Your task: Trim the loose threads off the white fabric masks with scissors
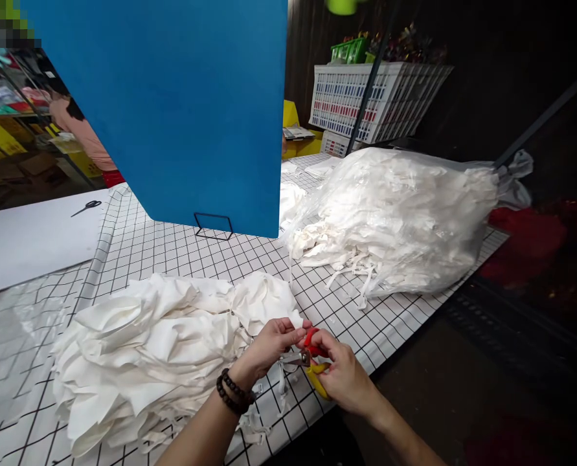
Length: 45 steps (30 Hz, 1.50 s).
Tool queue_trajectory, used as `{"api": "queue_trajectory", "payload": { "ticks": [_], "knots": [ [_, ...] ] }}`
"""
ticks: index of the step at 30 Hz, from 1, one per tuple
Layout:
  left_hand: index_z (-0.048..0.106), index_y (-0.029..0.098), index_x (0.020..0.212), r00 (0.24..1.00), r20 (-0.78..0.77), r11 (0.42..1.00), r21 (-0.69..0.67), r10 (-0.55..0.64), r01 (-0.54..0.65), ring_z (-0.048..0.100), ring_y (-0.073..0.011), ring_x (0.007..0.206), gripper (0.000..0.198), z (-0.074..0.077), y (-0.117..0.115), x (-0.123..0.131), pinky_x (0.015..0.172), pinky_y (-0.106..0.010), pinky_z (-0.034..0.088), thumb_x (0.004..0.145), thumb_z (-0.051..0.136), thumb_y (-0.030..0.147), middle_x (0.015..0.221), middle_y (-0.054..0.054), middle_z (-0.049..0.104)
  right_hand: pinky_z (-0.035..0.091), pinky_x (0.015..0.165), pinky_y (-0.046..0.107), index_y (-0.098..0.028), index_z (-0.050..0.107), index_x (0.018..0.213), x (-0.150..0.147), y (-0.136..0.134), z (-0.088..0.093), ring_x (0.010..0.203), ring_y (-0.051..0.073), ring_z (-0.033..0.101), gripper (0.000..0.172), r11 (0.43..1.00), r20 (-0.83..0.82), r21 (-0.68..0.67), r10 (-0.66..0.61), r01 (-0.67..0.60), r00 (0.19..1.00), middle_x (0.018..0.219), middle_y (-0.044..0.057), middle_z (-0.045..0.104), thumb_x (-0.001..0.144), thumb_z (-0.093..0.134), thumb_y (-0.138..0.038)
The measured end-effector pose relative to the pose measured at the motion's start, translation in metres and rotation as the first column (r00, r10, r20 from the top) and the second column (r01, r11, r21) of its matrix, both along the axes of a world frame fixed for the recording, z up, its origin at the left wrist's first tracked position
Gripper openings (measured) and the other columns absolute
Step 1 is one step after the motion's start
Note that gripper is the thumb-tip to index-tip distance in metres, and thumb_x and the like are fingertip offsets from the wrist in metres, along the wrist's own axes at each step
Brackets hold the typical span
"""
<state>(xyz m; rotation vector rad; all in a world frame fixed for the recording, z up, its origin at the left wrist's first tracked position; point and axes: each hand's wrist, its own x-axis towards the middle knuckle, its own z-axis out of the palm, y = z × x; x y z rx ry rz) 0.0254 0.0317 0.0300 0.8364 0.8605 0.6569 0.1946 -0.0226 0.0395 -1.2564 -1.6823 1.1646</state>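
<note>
My left hand [271,346] pinches a corner of white fabric [295,319] at the near edge of a big heap of white cloth pieces [162,349]. A beaded bracelet [234,392] is on that wrist. My right hand [344,375] is closed on small scissors [310,356] with red and yellow handles, their blades pointing left toward the pinched fabric. Both hands hover over the front edge of the grid-patterned table [181,249].
A clear plastic bag stuffed with white strips [399,217] lies at the right. A blue board [181,103] stands on a wire stand behind. Black scissors [87,207] rest on a white sheet at left. White crates [375,97] sit behind. A person's back shows at far left.
</note>
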Motion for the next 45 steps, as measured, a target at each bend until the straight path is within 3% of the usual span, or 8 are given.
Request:
{"api": "queue_trajectory", "payload": {
  "ticks": [9,15,20,25,30,33,39,45],
  "knots": [
    [0.071,0.012,0.092,0.997,-0.050,0.990,0.128,0.060,-0.053,0.044,-0.0081,0.060,0.039,0.011,-0.011,-0.014,0.053,-0.020,0.032,0.078,0.070,0.048,0.096,-0.008,0.069,0.054,0.082,0.032,-0.024,0.051,0.095,0.009,0.021,-0.026,0.088,0.018,0.065,0.030,0.950,-0.323,-0.115,-0.311,0.289,0.894,0.112,0.009,0.066,0.077,0.074,-0.029],
    [0.065,0.016,0.076,0.856,-0.515,0.935,0.317,0.032,0.156,0.046,-0.0121,0.047,0.038,0.013,-0.021,-0.021,0.050,-0.023,0.033,0.090,0.047,0.046,0.057,-0.001,0.060,0.053,0.080,0.030,-0.025,0.047,0.094,-0.008,0.055,-0.015,0.091,0.016,0.065,0.028,0.991,-0.436,-0.134,-0.072,0.015,0.897,0.124,0.008,0.062,0.079,0.071,-0.029],
    [0.068,0.019,0.076,0.680,-0.690,0.883,0.451,0.249,0.134,0.064,-0.0260,0.076,0.011,0.009,-0.028,-0.026,0.072,-0.032,0.041,0.078,0.057,0.019,0.073,-0.009,0.069,0.049,0.076,0.026,-0.022,0.052,0.087,-0.018,0.084,-0.002,0.085,0.015,0.064,0.027,0.904,-0.288,-0.145,0.349,-0.401,0.891,0.095,0.001,0.068,0.070,0.072,-0.017],
    [0.066,0.014,0.101,0.574,-0.721,0.884,0.468,0.387,-0.008,0.067,-0.0315,0.082,0.025,0.002,-0.035,-0.025,0.078,-0.040,0.046,0.083,0.055,0.027,0.079,-0.014,0.069,0.040,0.057,0.020,-0.021,0.056,0.083,-0.028,0.091,-0.007,0.066,0.011,0.054,0.022,0.953,-0.192,-0.087,0.269,-0.290,0.944,0.076,-0.004,0.061,0.068,0.070,-0.014],
    [0.057,0.015,0.108,0.975,-0.092,0.965,-0.150,0.201,-0.213,0.063,-0.0132,0.048,0.052,-0.001,-0.038,-0.017,0.046,-0.024,0.049,0.086,0.046,0.061,0.086,-0.008,0.068,0.047,0.065,0.025,-0.024,0.049,0.088,-0.036,0.082,-0.026,0.074,0.013,0.057,0.027,1.000,-0.353,-0.015,-0.006,0.001,0.935,0.086,-0.002,0.059,0.072,0.070,-0.019],
    [0.058,0.014,0.104,0.923,0.270,0.907,-0.391,0.274,-0.155,0.065,-0.0091,0.049,0.054,0.000,-0.038,-0.011,0.040,-0.017,0.048,0.085,0.049,0.064,0.098,-0.008,0.066,0.048,0.058,0.025,-0.025,0.046,0.088,-0.038,0.077,-0.036,0.068,0.012,0.057,0.029,0.997,-0.425,-0.031,-0.082,0.076,0.902,0.087,-0.002,0.059,0.074,0.072,-0.027],
    [0.060,0.015,0.098,0.902,0.234,0.920,-0.244,0.363,-0.307,0.054,-0.0033,0.035,0.044,-0.002,-0.036,-0.004,0.024,-0.012,0.031,0.075,0.073,0.050,0.081,0.000,0.064,0.051,0.063,0.025,-0.025,0.049,0.086,-0.034,0.072,-0.037,0.073,0.013,0.060,0.033,0.996,-0.500,-0.055,-0.091,0.074,0.861,0.088,-0.001,0.061,0.071,0.078,-0.030],
    [0.056,0.015,0.092,0.963,0.161,0.975,-0.085,0.217,-0.205,0.059,-0.0091,0.035,0.042,-0.001,-0.032,-0.009,0.027,-0.014,0.036,0.077,0.070,0.052,0.070,0.000,0.066,0.050,0.069,0.025,-0.025,0.053,0.089,-0.028,0.066,-0.037,0.074,0.012,0.061,0.031,0.999,-0.516,-0.022,-0.041,0.035,0.856,0.089,-0.001,0.064,0.072,0.079,-0.025]
  ]
}}
